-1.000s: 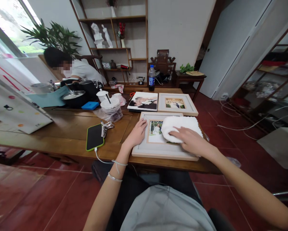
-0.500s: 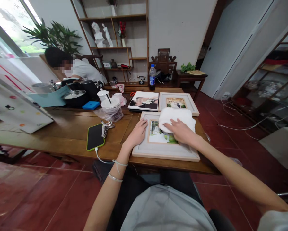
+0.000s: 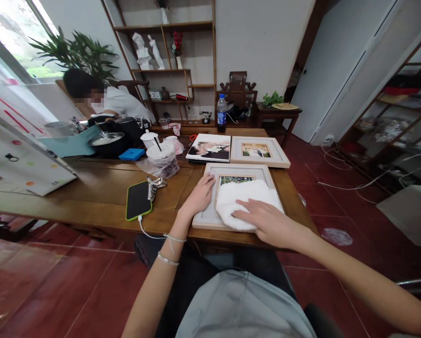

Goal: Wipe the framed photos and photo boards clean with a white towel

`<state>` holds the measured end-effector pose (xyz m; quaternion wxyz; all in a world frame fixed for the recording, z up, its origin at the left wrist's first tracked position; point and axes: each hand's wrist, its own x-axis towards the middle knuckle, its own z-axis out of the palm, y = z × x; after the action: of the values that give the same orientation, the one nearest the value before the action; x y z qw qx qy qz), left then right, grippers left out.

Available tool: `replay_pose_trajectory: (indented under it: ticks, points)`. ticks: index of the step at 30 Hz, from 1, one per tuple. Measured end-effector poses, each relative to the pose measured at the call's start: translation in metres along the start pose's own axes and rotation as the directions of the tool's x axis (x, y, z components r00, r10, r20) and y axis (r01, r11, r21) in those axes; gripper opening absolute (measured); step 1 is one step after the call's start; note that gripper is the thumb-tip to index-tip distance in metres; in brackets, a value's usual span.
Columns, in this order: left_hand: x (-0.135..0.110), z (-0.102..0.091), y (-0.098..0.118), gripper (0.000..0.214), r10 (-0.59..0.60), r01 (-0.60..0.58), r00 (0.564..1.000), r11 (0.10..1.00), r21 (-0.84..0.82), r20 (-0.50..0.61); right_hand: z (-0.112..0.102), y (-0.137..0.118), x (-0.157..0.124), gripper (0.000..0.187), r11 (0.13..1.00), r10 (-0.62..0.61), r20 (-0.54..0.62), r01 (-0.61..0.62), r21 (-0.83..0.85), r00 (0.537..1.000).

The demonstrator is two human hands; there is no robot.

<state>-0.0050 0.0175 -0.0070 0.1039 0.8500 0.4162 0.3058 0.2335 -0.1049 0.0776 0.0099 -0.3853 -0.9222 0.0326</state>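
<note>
A light-coloured picture frame (image 3: 203, 219) lies flat at the near edge of the wooden table, with a photo (image 3: 236, 179) inside it. My left hand (image 3: 200, 193) grips the frame's left rim, its fingers closed over the edge. Spread across the lower part of the photo and frame is a fluffy white cloth (image 3: 227, 204). My right hand (image 3: 266, 219) presses on this cloth and holds it, index finger stretched forward; some of its fingers are hidden. Behind lies a second picture frame (image 3: 279, 158), beside a book-like photo album (image 3: 207, 149).
On the table (image 3: 101, 188) are a phone (image 3: 139, 201) on a white cable, a bagged cup (image 3: 161, 157), a blue box (image 3: 132, 154), a bottle (image 3: 221, 115) and a laptop (image 3: 27, 155). Another person (image 3: 124, 101) sits at the far left. Plastic (image 3: 337, 236) lies on the floor.
My right hand has slid the white cloth down towards me, from the upper right of the frame to its lower part. My left hand stays on the left rim.
</note>
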Motion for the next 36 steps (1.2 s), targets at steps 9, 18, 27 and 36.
replay_pose_trajectory:
  ticks: [9, 18, 27, 36]
  points:
    - [0.000, -0.005, 0.003, 0.042, -0.003, 0.002, 0.999, 1.000, 0.010, 0.035, 0.007, 0.095, 0.063, 0.073, 0.955, 0.142, -0.255, -0.200, -0.218, 0.956]
    - [0.001, -0.004, 0.003, 0.041, 0.007, -0.007, 1.000, 1.000, 0.004, 0.015, 0.009, 0.064, 0.081, 0.068, 0.940, 0.116, -0.115, -0.147, -0.307, 0.987]
    - [0.000, 0.000, 0.001, 0.041, 0.004, -0.004, 1.000, 1.000, 0.018, -0.003, -0.015, -0.031, 0.016, 0.057, 0.983, -0.045, 0.057, 0.054, -0.177, 0.997]
    - [0.000, -0.002, 0.003, 0.041, 0.005, -0.005, 1.000, 1.000, 0.005, 0.020, 0.013, 0.014, 0.036, 0.066, 0.990, -0.018, -0.040, 0.013, -0.139, 0.999]
